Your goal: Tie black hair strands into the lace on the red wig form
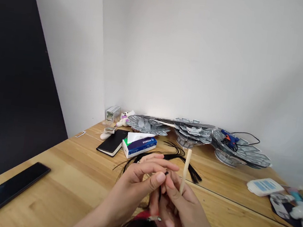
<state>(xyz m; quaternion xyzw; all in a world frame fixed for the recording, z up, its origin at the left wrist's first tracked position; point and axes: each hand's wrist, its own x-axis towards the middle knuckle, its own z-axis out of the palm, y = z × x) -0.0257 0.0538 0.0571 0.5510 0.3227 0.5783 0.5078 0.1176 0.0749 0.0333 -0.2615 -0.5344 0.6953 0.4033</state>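
My left hand (142, 177) and my right hand (182, 200) meet low in the middle of the head view. Between their fingertips is a small dark strand (166, 173), pinched by my left thumb and fingers and touched by my right fingertips. A pale wooden stick (185, 169) stands nearly upright in my right hand, its lower part hidden by the fingers. Long black strands (175, 156) lie on the table behind the hands. Dark hair and something red show below them, partly covered by the hands.
A tissue box (139, 147) and black notebook (112, 142) lie beyond my left hand. Fan-shaped card structures (190, 131) line the wall, with a blue glue gun (230, 139) on one. A phone (6, 189) lies left, a white case (264, 187) right.
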